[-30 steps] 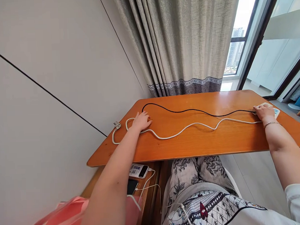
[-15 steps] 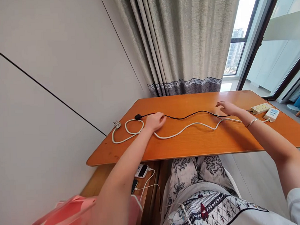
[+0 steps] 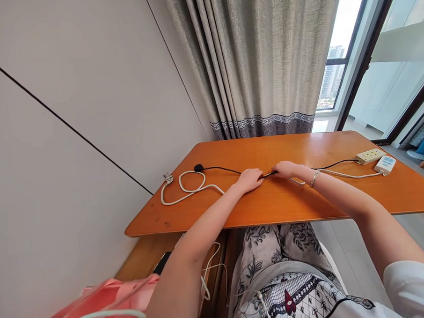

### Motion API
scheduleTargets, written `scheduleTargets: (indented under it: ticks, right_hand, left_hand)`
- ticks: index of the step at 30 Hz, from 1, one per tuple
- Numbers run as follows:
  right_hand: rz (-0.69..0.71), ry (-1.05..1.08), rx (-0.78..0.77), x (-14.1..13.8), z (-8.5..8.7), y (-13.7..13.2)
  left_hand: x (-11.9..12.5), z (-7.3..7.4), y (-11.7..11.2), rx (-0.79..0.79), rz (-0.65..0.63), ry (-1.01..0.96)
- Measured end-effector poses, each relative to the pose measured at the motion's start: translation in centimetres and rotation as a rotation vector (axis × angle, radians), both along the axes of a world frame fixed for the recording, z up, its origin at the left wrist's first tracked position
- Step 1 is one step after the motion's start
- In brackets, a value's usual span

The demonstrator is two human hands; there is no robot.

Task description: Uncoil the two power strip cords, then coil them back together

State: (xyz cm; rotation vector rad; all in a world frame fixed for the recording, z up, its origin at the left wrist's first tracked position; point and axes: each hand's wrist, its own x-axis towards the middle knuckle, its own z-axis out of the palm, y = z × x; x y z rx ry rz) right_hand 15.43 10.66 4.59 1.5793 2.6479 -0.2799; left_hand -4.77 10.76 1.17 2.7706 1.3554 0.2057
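Near the middle of the wooden table (image 3: pixel 186 216), my left hand (image 3: pixel 250 180) is closed around the black power cord (image 3: pixel 221 168). My right hand (image 3: pixel 285 169) grips the same cord a short way to the right, and a stretch of it shows between them. The cord runs from a black plug (image 3: pixel 198 168) at the left to a cream power strip (image 3: pixel 369 156) at the right. A white power cord (image 3: pixel 353 176) joins a white plug (image 3: pixel 168 178), lying in a loop, to a white socket block (image 3: pixel 385 165). Its middle is hidden by my hands and left arm.
A pale wall (image 3: pixel 76 183) stands along the left, and a curtain (image 3: pixel 264 72) hangs behind the table. Below the table at the left are a pink bag (image 3: pixel 109 304), a dark phone-like object (image 3: pixel 162 263) and thin white cables (image 3: pixel 211 267).
My left hand has moved right along the black cord. My right hand has come left and down from above the table and closed on the cord. The white cord's middle has shifted.
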Motion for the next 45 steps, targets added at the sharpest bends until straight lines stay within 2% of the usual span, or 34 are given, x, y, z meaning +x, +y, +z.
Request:
scheduleTargets:
  ticks: [4, 8, 9, 12, 14, 17, 20, 22, 26, 28, 31, 34, 37, 40, 43, 45]
  right_hand:
    - [-0.039, 0.166, 0.020, 0.7, 2.0, -0.2]
    - [-0.127, 0.431, 0.094, 1.8, 6.0, -0.2]
    - [-0.154, 0.563, 0.102, 2.0, 7.2, -0.2]
    - [-0.233, 1.185, 0.031, 2.8, 11.1, -0.2]
    - [-0.240, 1.484, -0.002, 3.0, 13.7, -0.5]
    - [-0.201, 1.748, -0.045, 2.4, 17.5, -1.4]
    - [-0.166, 1.888, -0.160, 0.3, 20.5, -2.6]
    - [-0.121, 1.939, -0.217, -1.5, 21.8, -3.0]
    - [-0.028, 1.919, -0.246, -4.5, 22.7, -2.0]
    - [0.007, 1.896, -0.207, -5.4, 22.6, -0.8]
    - [0.042, 1.896, -0.141, -5.8, 22.2, 1.0]
    - [0.045, 1.898, -0.084, -5.3, 22.2, 2.4]
    - [0.018, 1.878, -0.039, -4.0, 22.4, 3.3]
    - [-0.045, 1.841, -0.010, -1.8, 23.1, 3.4]
    - [-0.159, 1.821, 0.043, 1.3, 24.3, 2.7]
    - [-0.257, 1.775, 0.086, 3.5, 25.1, 1.8]
  left_hand:
    - [-0.2, 0.8, -0.5, 0.048, 0.089, -0.074]
    - [-1.4, 2.6, -0.2, 0.112, 0.188, -0.153]
    - [-1.8, 3.2, 0.1, 0.131, 0.201, -0.171]
    - [-3.3, 4.5, 1.2, 0.164, 0.240, -0.364]
    - [-4.1, 5.0, 2.1, 0.069, 0.271, -0.667]
    - [-4.1, 4.8, 3.0, -0.177, 0.271, -1.036]
    - [-2.4, 3.9, 2.9, -0.289, 0.214, -1.089]
    - [-0.5, 3.2, 2.4, -0.366, 0.119, -1.110]
    - [3.9, 2.0, 0.9, -0.561, -0.266, -1.273]
    - [5.8, 1.7, 0.2, -0.626, -0.359, -1.315]
    - [8.2, 1.4, -1.0, -0.777, -0.417, -1.273]
    - [9.6, 1.1, -2.5, -0.937, -0.452, -1.196]
    - [10.0, 0.9, -3.8, -0.966, -0.432, -1.100]
    - [8.9, 0.8, -3.9, -0.862, -0.320, -1.007]
    - [6.4, 1.3, -3.0, -0.722, -0.218, -0.965]
    - [4.4, 1.8, -2.3, -0.662, -0.207, -0.962]
